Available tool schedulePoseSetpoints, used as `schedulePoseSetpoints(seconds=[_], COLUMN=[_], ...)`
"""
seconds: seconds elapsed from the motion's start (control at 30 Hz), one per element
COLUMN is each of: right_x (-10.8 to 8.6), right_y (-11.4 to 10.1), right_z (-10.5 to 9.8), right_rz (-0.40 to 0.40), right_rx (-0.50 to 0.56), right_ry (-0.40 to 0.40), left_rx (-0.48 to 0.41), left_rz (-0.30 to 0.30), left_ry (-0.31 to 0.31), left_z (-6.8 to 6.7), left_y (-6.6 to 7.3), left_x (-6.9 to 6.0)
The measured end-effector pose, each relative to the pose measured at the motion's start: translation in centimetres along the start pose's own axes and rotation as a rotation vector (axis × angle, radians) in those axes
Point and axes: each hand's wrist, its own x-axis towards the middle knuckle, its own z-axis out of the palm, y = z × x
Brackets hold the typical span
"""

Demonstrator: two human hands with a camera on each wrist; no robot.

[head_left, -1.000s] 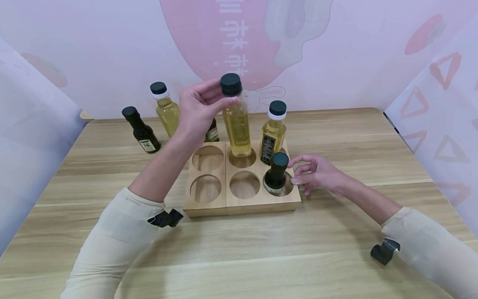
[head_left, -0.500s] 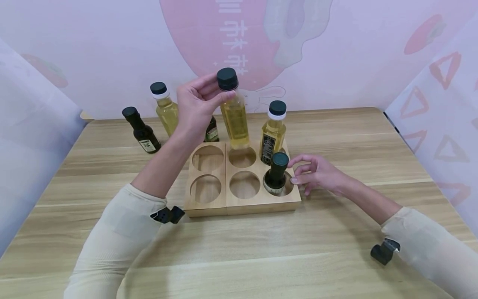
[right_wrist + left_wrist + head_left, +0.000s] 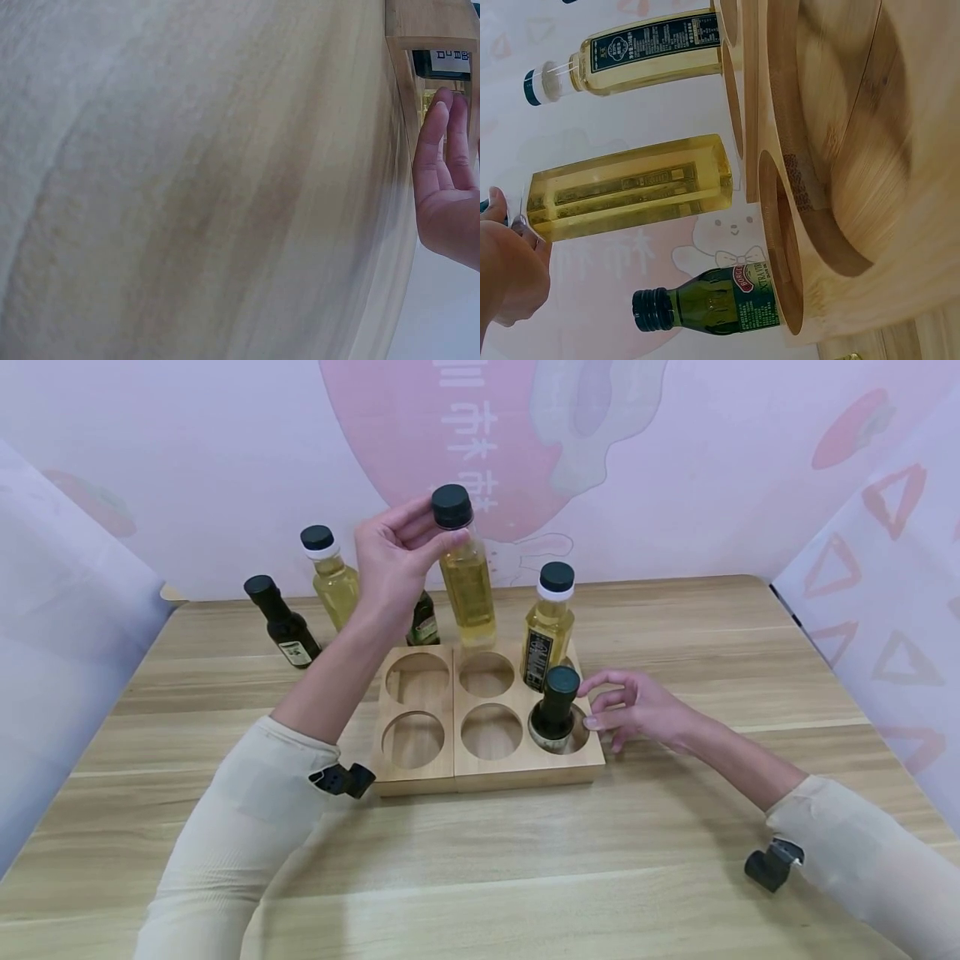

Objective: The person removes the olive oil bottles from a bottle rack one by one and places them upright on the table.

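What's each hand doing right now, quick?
Left hand: holding up a bottle of yellow liquid.
Right hand: open, holding nothing, at the edge of the wooden rack.

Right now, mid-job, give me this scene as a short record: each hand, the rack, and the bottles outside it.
left hand: grips the neck of a yellow oil bottle
held bottle: base off the rack, cap up, slightly tilted
right hand: beside the right edge of the wooden rack, fingers bent, holding nothing; contact unclear
rack holes: six, two filled
back right hole: labelled oil bottle
front right hole: dark bottle
outside, left: black bottle, white-collared oil bottle
outside, behind rack: green bottle
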Motion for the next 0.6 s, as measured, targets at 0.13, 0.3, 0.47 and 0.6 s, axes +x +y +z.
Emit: schedulePoseSetpoints(seconds=[0.13,0.3,0.47,0.6], right_x=[0.0,0.2,0.2,0.1], right_y=[0.0,0.2,0.2,0.1], right_z=[0.0,0.1,0.1,0.0], right_rz=[0.000,0.002,0.003,0.004], right_rx=[0.002,-0.006,-0.005,0.001], right_ry=[-0.003,0.001,0.001,0.003], left_rx=[0.023,0.059,0.092,0.134], left_rz=[0.002,-0.017,-0.032,-0.035], left_ry=[0.005,0.013,0.017,0.009], left_z=[-0.1,-0.1,-0.1,-0.1], left_y=[-0.1,-0.4,-0.7,-1.1], left_x=[0.5,1.1,1.8,2.3])
